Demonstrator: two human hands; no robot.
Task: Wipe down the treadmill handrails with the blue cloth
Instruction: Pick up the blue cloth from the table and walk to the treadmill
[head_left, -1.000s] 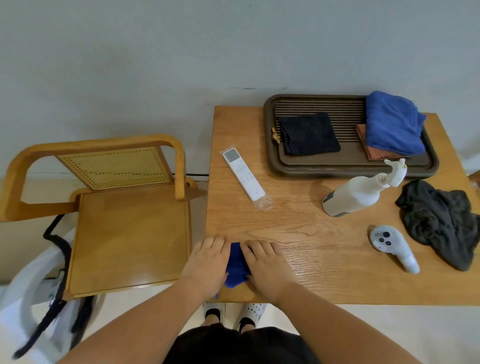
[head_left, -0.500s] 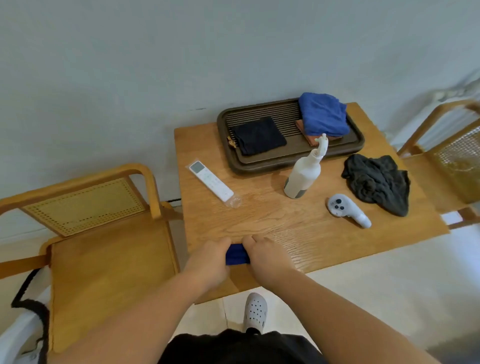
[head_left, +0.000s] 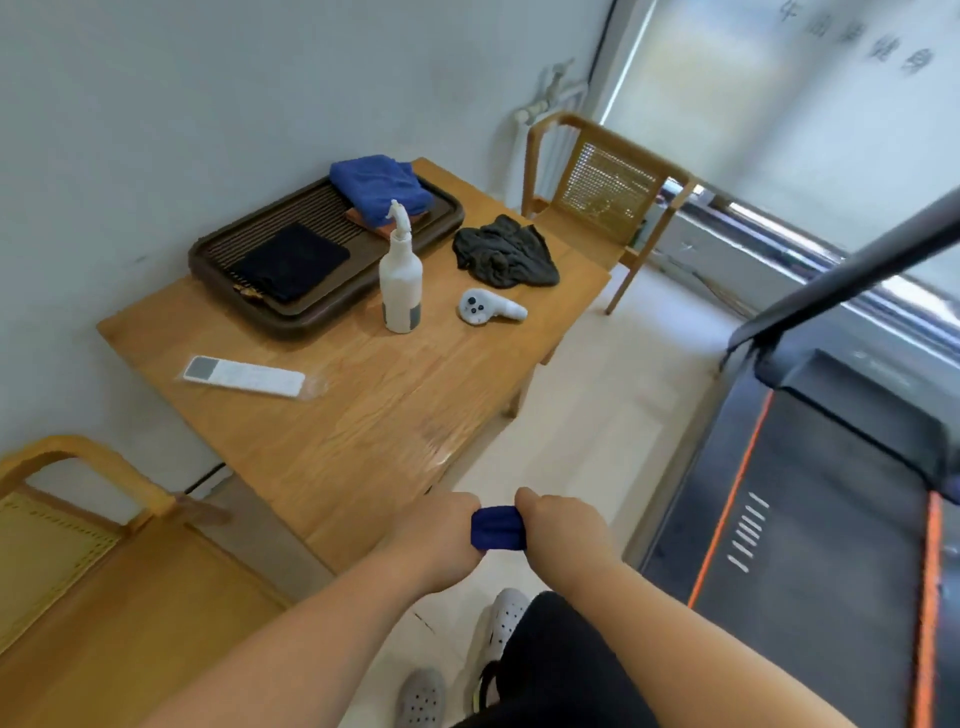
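Note:
A small dark blue cloth (head_left: 497, 528) is bunched between my two hands, held in the air past the table's near corner. My left hand (head_left: 439, 535) grips its left end and my right hand (head_left: 558, 530) grips its right end, both fists closed. The treadmill (head_left: 810, 499) lies to the right, with a black deck edged in orange. Its black handrail (head_left: 857, 270) slants up toward the top right, well away from both hands.
The wooden table (head_left: 374, 415) carries a white spray bottle (head_left: 400, 280), a remote (head_left: 244, 376), a white controller (head_left: 488, 307), a dark grey rag (head_left: 506, 254) and a brown tray (head_left: 234, 249) holding a folded blue towel (head_left: 382, 184). Wooden chairs stand at the left (head_left: 104, 571) and behind the table (head_left: 597, 192).
Both hands lifted the blue cloth off the table edge and carried it rightward. My view swung right, bringing the treadmill and its handrail into sight.

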